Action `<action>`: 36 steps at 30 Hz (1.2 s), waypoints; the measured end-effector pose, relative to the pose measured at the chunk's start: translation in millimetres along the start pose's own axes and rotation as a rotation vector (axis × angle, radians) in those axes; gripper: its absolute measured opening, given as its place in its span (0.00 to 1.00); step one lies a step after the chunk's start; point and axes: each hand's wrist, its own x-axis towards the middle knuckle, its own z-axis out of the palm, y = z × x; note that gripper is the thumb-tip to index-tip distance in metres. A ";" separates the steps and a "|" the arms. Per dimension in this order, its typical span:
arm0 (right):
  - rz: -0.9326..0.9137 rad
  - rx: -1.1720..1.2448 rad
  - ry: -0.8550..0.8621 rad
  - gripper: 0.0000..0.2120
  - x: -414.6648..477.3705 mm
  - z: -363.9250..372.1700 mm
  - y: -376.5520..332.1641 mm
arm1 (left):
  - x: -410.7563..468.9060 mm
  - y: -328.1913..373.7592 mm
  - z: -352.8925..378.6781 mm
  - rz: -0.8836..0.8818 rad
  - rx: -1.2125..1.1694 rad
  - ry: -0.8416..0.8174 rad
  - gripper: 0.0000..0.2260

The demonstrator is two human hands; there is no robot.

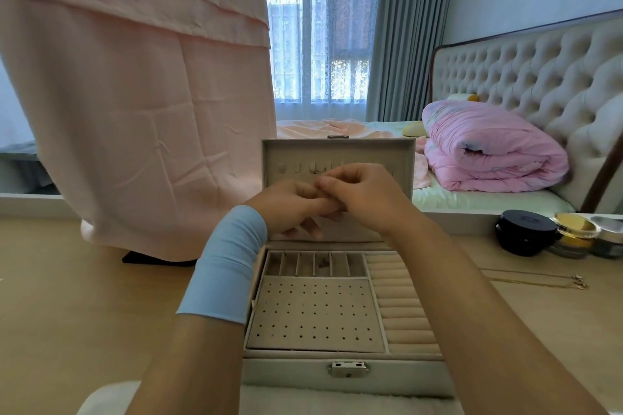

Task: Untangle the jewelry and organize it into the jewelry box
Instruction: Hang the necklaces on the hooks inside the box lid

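fingers point(317, 204) of both hands curl in narrow and meet tip to tip above the open jewelry box point(337, 377). the left hand point(290, 209), with a blue band point(229, 263) on its wrist, touches the right hand point(362, 194); whether a piece is pinched between them cannot be told. both hang in front of the upright lid point(337, 152), clear of the tray below. a small dark piece point(323, 264) lies in one narrow slot of the back row, behind the holed earring pad point(313, 313). a gold chain point(539, 280) lies on the pale wood bench point(67, 296), right of the box and apart from it, near three jars point(526, 231). pink cloth point(135, 111) hangs at left; a bed point(488, 199) with a rolled pink quilt point(488, 152) lies beyond.
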 end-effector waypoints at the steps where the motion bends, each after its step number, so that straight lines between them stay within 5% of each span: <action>1: 0.002 0.000 -0.006 0.06 0.2 -0.1 1.1 | 0.3 -0.3 0.6 0.006 -0.023 0.011 0.09; 4: 0.056 -0.054 -0.061 0.08 -0.6 -4.1 0.8 | 0.3 -2.6 -4.5 0.025 -0.018 0.120 0.07; 8: 0.181 -0.327 -0.354 0.17 -9.1 -2.2 -1.7 | -3.3 -1.6 -15.0 0.050 0.037 0.206 0.05; 10: 0.165 -0.336 -0.411 0.14 -11.1 7.7 0.7 | -4.8 0.1 -17.1 0.058 0.072 0.197 0.05; 12: 0.149 -0.307 -0.353 0.04 -11.8 16.8 4.0 | -5.2 1.4 -17.6 0.063 0.098 0.185 0.06; 15: 0.139 -0.339 -0.270 0.11 -10.1 21.6 5.3 | -4.1 0.9 -19.5 0.044 0.167 0.219 0.08; 26: -0.169 -0.279 0.115 0.10 7.4 11.3 -13.9 | 12.5 -4.8 -8.6 -0.124 0.609 0.170 0.14; 36: -0.220 -0.577 0.058 0.07 28.6 15.9 -25.3 | 8.0 -4.8 -13.2 -0.205 0.620 0.105 0.15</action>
